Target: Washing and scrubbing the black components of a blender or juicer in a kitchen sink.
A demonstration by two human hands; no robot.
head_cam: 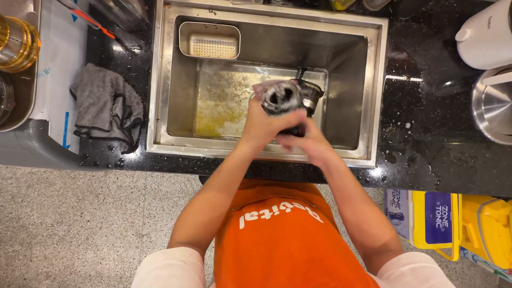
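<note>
From the head view, you held a dark blender jug (288,101) over the steel sink (160,80), its open mouth facing up toward you. Your left hand (261,125) was wrapped around its side, fingers closed on it. Your right hand (309,141) gripped its lower end, though motion blur hid the fingers. A grey cloth (104,104) lay on the black counter (421,122) left of the sink.

Low on your right, under the black counter: a white-blue boxy package (396,207), a yellow container with a dark-blue label (438,210), and another yellow container (488,230).
</note>
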